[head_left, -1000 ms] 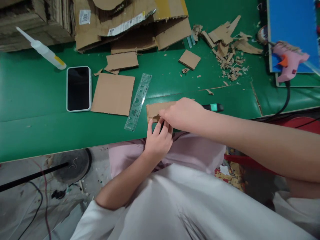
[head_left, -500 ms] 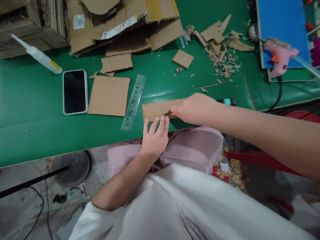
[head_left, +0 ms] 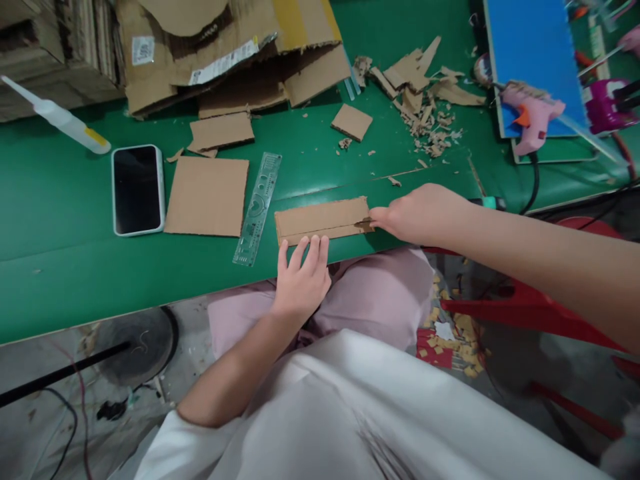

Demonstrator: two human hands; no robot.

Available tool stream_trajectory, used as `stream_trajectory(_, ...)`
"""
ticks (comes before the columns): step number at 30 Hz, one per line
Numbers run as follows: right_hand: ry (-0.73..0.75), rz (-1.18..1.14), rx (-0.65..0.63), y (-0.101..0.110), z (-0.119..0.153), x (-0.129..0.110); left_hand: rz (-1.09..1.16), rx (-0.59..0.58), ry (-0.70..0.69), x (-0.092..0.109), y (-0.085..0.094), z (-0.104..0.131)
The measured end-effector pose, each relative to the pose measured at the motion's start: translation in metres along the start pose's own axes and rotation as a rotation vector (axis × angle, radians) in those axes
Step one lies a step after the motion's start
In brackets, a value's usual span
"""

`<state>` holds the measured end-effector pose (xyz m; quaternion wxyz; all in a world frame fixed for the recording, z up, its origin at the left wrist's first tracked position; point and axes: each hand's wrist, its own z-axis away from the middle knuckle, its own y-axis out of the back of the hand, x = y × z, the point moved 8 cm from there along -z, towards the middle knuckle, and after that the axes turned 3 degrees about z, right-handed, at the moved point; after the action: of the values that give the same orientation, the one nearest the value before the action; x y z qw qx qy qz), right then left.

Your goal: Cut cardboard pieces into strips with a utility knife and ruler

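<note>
A narrow cardboard strip lies near the table's front edge, with a dark line running along its length. My left hand presses its spread fingertips on the strip's near edge, at the left part. My right hand is closed round a small dark blade, whose tip touches the strip near its right end. The blade's handle is hidden in the hand. Left of the strip lies a clear ruler, and beyond it a square cardboard piece.
A phone and a white bottle lie at the left. Large cardboard and scraps are at the back. A pink glue gun rests on a blue board at the right.
My right hand and the blade have moved right along the strip, and more of the dark line shows. My left hand stays on the strip. The whole view has shifted slightly.
</note>
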<state>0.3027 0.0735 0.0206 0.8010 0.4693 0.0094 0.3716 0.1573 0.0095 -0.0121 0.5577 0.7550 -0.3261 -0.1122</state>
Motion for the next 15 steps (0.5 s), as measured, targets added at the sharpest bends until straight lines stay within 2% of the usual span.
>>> stream_trajectory(4, 0.001, 0.016, 0.000, 0.005, 0.003, 0.003, -0.022, -0.025, 0.004, 0.001, 0.000, -0.001)
stream_trajectory(8, -0.050, -0.019, 0.120, 0.024, -0.002, 0.003, -0.053, -0.014, -0.008, 0.003, 0.002, -0.002)
stream_trajectory(10, -0.028, -0.067, 0.160, 0.033, -0.011, -0.008, -0.058, -0.003, -0.013, 0.003, 0.002, -0.002)
stream_trajectory(15, 0.149, -0.119, 0.268, 0.060, -0.037, -0.052, -0.047, -0.019, 0.000, 0.002, -0.003, -0.001)
